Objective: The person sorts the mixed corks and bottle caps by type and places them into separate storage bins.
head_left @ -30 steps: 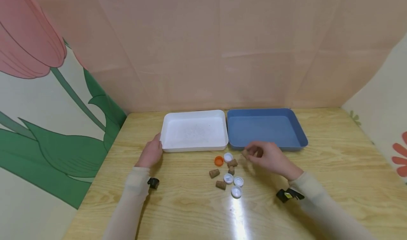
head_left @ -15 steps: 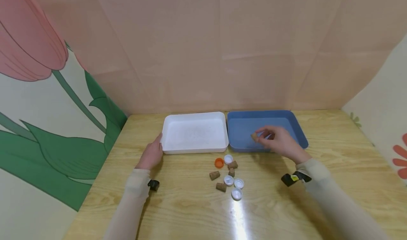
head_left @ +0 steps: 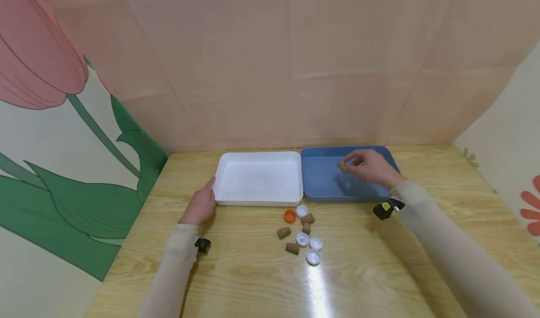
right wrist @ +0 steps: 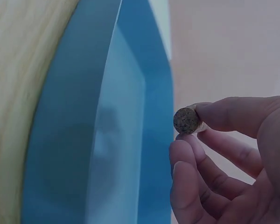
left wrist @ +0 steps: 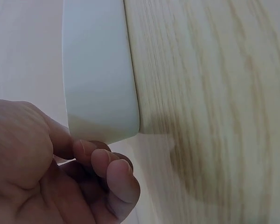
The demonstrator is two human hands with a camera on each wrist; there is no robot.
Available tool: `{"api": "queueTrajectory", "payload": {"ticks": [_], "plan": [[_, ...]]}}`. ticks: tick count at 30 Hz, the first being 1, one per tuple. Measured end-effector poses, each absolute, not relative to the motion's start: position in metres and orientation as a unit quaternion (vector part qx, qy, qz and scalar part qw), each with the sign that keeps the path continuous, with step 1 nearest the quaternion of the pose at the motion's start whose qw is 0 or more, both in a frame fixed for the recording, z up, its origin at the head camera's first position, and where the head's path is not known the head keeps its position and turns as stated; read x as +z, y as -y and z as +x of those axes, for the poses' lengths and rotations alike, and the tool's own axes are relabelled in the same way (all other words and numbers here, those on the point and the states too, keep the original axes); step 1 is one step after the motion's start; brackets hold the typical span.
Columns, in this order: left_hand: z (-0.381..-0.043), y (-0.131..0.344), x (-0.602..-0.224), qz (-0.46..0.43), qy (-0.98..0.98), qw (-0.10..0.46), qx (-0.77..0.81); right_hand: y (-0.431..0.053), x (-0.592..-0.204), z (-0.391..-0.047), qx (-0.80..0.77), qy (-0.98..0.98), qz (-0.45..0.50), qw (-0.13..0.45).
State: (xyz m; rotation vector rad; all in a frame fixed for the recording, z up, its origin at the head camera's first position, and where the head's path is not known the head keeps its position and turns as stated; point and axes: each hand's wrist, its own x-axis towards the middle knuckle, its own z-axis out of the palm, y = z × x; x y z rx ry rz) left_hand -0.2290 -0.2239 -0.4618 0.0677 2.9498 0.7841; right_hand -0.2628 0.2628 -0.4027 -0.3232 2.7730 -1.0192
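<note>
My right hand point(head_left: 372, 167) pinches a brown cork point(head_left: 342, 166) between thumb and fingers, over the blue tray point(head_left: 321, 182). In the right wrist view the round end of the cork point(right wrist: 186, 121) faces the camera, and the tray wall point(right wrist: 70, 107) stands to its left. My left hand point(head_left: 199, 207) is at the left side of the white tray point(head_left: 258, 202). Seen from the left wrist, its curled fingers point(left wrist: 123, 179) and thumb hold the corner of that tray point(left wrist: 100, 70). Part of the thumb is hidden.
Several corks point(head_left: 293, 248) and white bottle caps point(head_left: 313, 257) lie loose on the wooden table point(head_left: 236, 271), with one orange cap point(head_left: 289, 216) among them. The two trays stand side by side near the back wall point(head_left: 270, 74).
My right hand has carried the cork from the table, past the blue tray's front edge, to over the tray's inside. The left hand has stayed at the white tray.
</note>
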Motion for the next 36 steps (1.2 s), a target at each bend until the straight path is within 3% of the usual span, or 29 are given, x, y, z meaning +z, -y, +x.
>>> {"api": "queueTrajectory", "payload": {"ticks": [21, 36], "plan": [[-0.228, 0.222, -0.461, 0.028, -0.965, 0.038, 0.26, -0.256, -0.425, -0.316, -0.277, -0.94, -0.093, 0.178], [-0.229, 0.221, -0.459, 0.024, -0.964, 0.042, 0.263, -0.255, -0.428, -0.317, -0.261, -0.943, -0.089, 0.188]]}}
